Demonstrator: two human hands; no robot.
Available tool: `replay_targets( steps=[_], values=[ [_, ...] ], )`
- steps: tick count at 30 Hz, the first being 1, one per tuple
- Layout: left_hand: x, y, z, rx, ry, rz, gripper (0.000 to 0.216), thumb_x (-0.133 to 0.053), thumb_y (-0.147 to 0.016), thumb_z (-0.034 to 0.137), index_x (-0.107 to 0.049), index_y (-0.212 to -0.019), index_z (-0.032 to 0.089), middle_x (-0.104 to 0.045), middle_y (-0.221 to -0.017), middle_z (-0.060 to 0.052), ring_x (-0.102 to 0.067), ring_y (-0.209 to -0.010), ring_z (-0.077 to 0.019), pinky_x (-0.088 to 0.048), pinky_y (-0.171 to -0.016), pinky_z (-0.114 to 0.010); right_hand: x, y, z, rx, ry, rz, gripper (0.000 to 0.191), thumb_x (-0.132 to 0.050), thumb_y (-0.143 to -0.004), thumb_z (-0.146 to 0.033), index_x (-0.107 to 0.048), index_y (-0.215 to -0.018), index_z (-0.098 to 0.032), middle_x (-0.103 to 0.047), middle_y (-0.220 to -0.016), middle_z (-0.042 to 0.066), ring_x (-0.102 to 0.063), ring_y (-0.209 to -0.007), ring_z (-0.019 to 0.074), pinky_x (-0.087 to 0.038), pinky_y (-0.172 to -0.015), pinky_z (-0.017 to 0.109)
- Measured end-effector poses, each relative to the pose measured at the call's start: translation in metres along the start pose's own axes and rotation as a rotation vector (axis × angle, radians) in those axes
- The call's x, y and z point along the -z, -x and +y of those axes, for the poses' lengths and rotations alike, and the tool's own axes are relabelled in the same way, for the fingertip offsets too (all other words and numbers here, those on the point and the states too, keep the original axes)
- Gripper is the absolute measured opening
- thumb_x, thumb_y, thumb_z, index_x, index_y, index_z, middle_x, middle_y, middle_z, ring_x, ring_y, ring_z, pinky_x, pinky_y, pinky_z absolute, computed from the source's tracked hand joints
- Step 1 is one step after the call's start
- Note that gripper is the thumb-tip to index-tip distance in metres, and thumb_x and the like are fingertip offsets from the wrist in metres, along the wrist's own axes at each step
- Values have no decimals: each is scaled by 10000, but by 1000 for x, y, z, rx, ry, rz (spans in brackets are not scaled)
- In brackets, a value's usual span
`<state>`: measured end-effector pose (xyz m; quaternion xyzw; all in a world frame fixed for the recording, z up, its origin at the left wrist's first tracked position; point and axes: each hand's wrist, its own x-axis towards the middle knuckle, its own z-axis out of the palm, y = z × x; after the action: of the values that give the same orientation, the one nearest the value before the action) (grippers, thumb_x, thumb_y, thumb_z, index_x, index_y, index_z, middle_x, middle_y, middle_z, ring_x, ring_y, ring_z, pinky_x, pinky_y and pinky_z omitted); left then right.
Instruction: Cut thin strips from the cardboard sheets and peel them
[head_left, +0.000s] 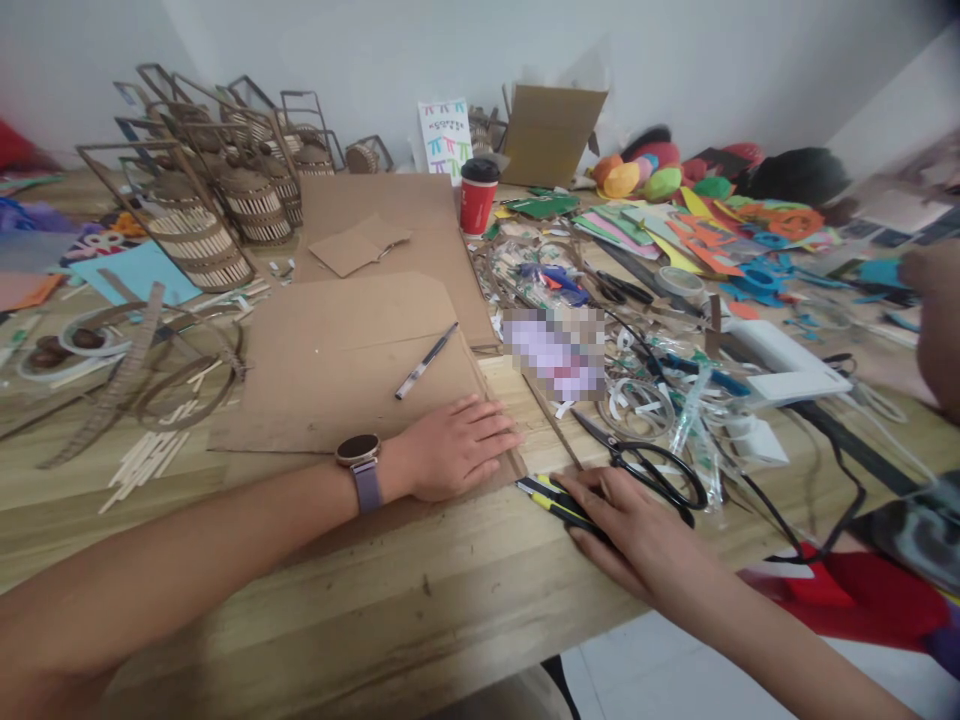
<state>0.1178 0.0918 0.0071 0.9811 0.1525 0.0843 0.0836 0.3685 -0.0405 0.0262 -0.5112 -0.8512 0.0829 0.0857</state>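
My left hand (463, 450), with a watch on its wrist, lies flat on the lower right part of a cardboard sheet (337, 370), fingers stretched toward its right edge. To the right, my right hand (619, 515) is closed around a yellow and black utility knife (559, 503), its tip pointing left at the cardboard's edge. The palm hides the knife's rear end. Just beyond this hand rest black-handled scissors (664, 470), with a thin brown strip (551, 420) beside them. A pen (426, 362) lies on the cardboard above my left hand.
Lantern-like stick baskets (199, 245) stand at the back left, near coiled strips (187, 370) and loose sticks (146, 465). A red cup (478, 198) and an open cardboard box (553, 135) stand behind. Tape, tools and coloured paper (622, 225) clutter the right. Part of another person (937, 320) shows there.
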Motion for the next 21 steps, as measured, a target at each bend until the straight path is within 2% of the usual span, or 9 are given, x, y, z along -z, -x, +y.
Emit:
replay_targets(
  steps=[10, 16, 21],
  values=[
    [-2, -7, -10, 33, -28, 33, 448, -320, -1013, 313, -481, -1400, 156, -472, -1477, -74, -347, -1400, -253, -228, -1183, -449, -2, -10, 3, -43, 34, 13, 418, -446, -943, -277, -544, -1310, -104, -592, -1094, 157, -639, -988, 243, -556, -864, 378],
    [-2, -6, -8, 50, -32, 43, 439, -327, -1012, 312, -500, -1388, 167, -492, -1459, -80, -358, -1393, -262, -246, -1174, -467, -5, -5, 1, -39, 21, 38, 403, -468, -928, -275, -560, -1312, -195, -608, -1070, 121, -656, -932, 230, -578, -804, 365],
    [-2, -6, -8, 61, -31, 54, 439, -325, -1014, 317, -501, -1389, 168, -506, -1445, -79, -367, -1387, -262, -243, -1175, -464, -6, -5, -4, -41, 41, 56, 411, -463, -925, -260, -554, -1316, -172, -611, -1069, 134, -653, -966, 242, -579, -812, 367]
  ],
)
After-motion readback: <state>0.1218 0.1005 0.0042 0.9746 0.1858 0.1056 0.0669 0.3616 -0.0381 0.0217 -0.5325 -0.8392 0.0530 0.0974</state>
